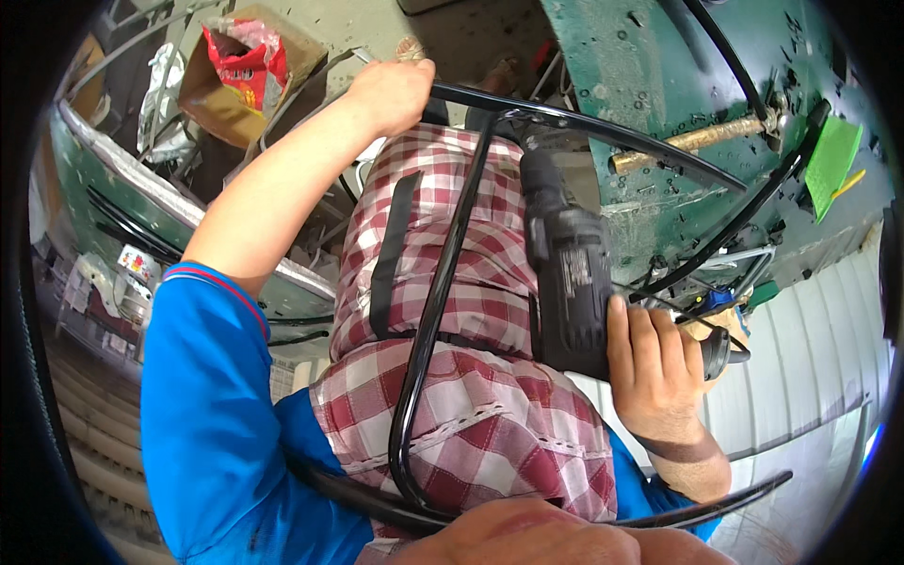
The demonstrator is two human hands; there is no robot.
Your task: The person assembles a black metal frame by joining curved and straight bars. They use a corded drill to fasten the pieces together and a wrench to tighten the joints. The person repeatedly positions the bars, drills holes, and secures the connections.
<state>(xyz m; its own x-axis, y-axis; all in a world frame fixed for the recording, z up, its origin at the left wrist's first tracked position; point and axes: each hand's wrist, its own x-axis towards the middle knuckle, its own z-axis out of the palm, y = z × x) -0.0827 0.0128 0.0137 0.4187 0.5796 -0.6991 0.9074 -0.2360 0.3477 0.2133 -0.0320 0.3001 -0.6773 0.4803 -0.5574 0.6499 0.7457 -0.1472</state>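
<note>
A cluttered workshop surrounds the person I am watching through the head camera. A green work surface, scattered with dark scraps, fills the upper right of the frame, and a white ribbed panel runs down the right side. A hammer with a wooden handle lies on the green surface, and a bright green flat piece sits near the right rim. In the upper left I can see a cardboard box with a red package in it.

The black tubular frame crosses the middle of my view, in front of a red-and-white checked apron. One bar slants from the top centre toward the upper right; another drops from it to a bend at the lower centre. The left hand, at the top centre-left, is closed in a fist around the end of the upper bar.

Right of centre is the power drill, black, its chuck pointing toward the top of the frame, near the place where the two bars meet. The right hand has its fingers wrapped round the handle. I cannot tell whether the drill's tip touches the tubing.
</note>
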